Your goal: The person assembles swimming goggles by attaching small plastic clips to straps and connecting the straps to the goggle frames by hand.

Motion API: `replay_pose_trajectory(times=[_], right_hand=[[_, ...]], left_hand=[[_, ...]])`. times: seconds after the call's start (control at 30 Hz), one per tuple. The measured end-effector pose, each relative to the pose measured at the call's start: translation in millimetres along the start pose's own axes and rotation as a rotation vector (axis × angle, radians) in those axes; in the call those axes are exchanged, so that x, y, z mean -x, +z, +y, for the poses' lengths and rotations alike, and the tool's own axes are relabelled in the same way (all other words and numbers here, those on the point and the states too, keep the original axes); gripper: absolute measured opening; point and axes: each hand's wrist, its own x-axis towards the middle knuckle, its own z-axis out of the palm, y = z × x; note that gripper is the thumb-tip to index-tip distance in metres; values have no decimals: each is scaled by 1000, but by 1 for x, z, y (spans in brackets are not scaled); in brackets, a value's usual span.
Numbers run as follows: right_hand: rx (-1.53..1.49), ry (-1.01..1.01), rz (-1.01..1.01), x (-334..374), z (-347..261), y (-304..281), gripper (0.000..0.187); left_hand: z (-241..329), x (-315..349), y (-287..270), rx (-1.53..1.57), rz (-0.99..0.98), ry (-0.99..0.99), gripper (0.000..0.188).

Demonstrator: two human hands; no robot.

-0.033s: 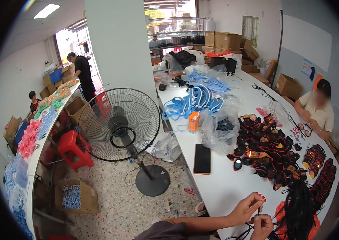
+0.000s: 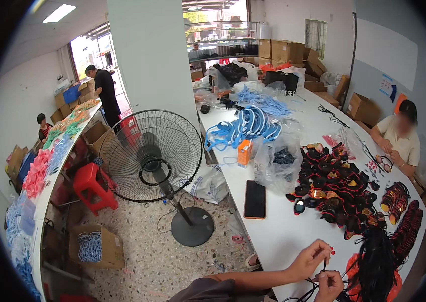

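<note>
My left hand is closed in a pinch at the near edge of the white table. Between it and my right hand runs a short piece of black cord, and the fingers of both hands are closed on it. Loose black cords trail beside my right hand. Just beyond my left fingertips are small red pieces. To the right, a thick bundle of black cords lies over an orange-red bag.
Past my hands is a heap of black goggles with red edging; stacked goggles lie further right. A phone, an orange box and blue straps are leftward. A co-worker sits across; a fan stands left.
My left hand has shifted very slightly, and the small red pieces by its fingertips show a little differently. Everything else looks the same.
</note>
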Motion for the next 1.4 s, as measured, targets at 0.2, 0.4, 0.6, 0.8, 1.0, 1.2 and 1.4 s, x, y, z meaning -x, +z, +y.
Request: replay_pose_trajectory(times=[0.2,0.4,0.6,0.8,1.0,1.2,1.4], right_hand=[[-73,15,-58,23,4,-8,11],[-237,-50,29,0,-3,3,15],[-268,-69,46,-28,-19,2,9],[-486,75,-42,-30,-24,5,8],[-568,95,-182,-48,-27,0,9],[-655,104,-249,-55,-15,-8,12],[-672,110,-292,-48,-17,-13,12]], left_hand=[[12,-30,-47,-28,220,100,12],[5,-11,-16,165,-229,-191,30],[-13,6,-3,5,-415,-308,58],[9,-15,12,-62,-135,-403,32],[13,-44,13,35,9,-128,30],[29,-87,8,143,114,-113,30],[49,-130,-12,316,190,-77,25]])
